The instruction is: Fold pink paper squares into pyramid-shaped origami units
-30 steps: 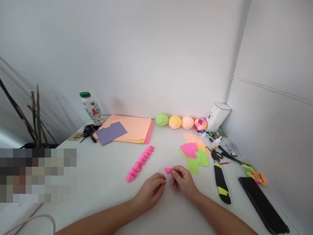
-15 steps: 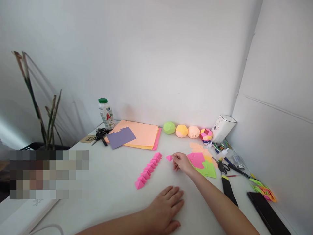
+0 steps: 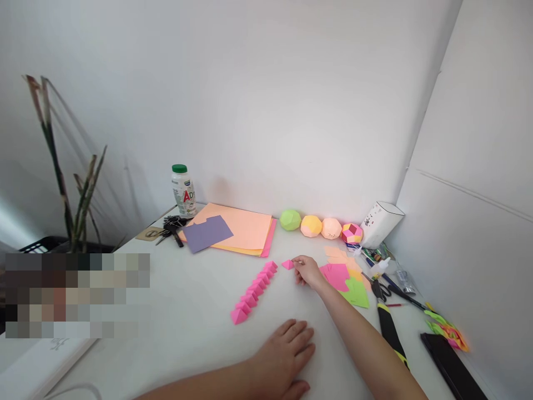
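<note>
A small pink folded paper piece (image 3: 287,264) is pinched at its right corner between the thumb and fingers of my right hand (image 3: 306,271). To its left a slanting row of pink folded paper pieces (image 3: 255,291) runs across the white table, several of them set close together. My left hand (image 3: 287,355) lies flat on the table nearer to me, fingers stretched out, holding nothing. Just right of my right hand are pink paper pieces (image 3: 335,276), green paper pieces (image 3: 356,293) and peach paper pieces (image 3: 339,255).
Against the wall stand a green paper ball (image 3: 290,220), more paper balls (image 3: 311,226) and a white box (image 3: 382,224). Scissors (image 3: 380,290), a cutter (image 3: 390,328) and a black case (image 3: 452,364) lie right. Paper sheets (image 3: 245,225), keys (image 3: 172,225) and a bottle (image 3: 184,191) sit back left.
My right hand and the pink piece have shifted very slightly away from me. My left hand stays flat in place. The camera view has moved a little.
</note>
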Demonstrator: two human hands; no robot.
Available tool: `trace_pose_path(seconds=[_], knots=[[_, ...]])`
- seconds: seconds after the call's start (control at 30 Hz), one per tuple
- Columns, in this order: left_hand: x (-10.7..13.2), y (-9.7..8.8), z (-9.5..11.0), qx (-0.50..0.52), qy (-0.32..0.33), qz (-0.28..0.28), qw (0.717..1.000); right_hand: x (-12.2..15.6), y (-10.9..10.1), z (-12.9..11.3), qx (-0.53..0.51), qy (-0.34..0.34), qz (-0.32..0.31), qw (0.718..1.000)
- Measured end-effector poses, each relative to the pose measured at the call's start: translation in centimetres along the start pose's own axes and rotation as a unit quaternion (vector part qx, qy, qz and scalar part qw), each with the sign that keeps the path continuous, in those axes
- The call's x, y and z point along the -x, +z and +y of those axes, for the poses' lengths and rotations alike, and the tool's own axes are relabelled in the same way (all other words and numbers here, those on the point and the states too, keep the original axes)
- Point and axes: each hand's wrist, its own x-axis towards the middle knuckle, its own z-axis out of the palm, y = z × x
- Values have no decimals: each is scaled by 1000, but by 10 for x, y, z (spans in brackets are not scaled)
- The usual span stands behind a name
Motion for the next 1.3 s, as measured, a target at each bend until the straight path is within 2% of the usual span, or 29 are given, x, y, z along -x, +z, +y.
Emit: trace_pose_path(seconds=[0.17, 0.27, 0.33, 0.37, 0.4, 0.43, 0.47, 0.53, 0.6, 0.73, 0.8, 0.93, 1.0, 1.07, 1.17, 1.23, 1.3], knots=[[-1, 2, -2, -5, 2, -14, 1000, 12, 3, 4, 20, -47, 25, 998], [-3, 5, -4, -11, 6, -7, 1000, 34, -2, 7, 46, -109, 63, 991], [-3, 6, -5, -13, 10, -9, 1000, 54, -13, 9, 72, -153, 91, 981], [-3, 6, -5, -15, 10, -15, 1000, 63, -21, 11, 97, -183, 107, 972], [-3, 6, -5, -18, 8, -21, 1000, 71, -30, 13, 179, -238, 142, 944], [-2, 6, -5, -19, 10, -27, 999, 77, -40, 16, 259, -264, 171, 913], [-2, 7, -6, -22, 12, -29, 999, 81, -50, 19, 323, -258, 193, 890], [0, 10, -9, -26, 18, -9, 999, 84, -68, 26, 403, -179, 219, 870], [0, 16, -14, -24, 29, 20, 999, 81, -79, 34, 430, -114, 215, 869], [0, 27, -22, -49, 63, 19, 997, 72, -88, 44, 431, -89, 210, 873], [0, 27, -20, -56, 45, 29, 997, 70, -89, 45, 423, -84, 210, 878], [2, 14, -8, -39, 23, 54, 998, 67, -91, 49, 394, -77, 211, 891], [2, 4, -3, -23, 23, 44, 998, 66, -91, 53, 376, -74, 216, 898], [1, -4, -1, -7, 24, 9, 1000, 63, -92, 57, 357, -75, 226, 904], [2, -5, -3, 30, 9, -2, 1000, 63, -95, 55, 324, -93, 244, 909], [4, 1, -7, 81, 8, 16, 997, 69, -97, 45, 303, -117, 261, 909], [6, 7, -12, 161, -7, 68, 985, 82, -92, 30, 284, -158, 284, 902]])
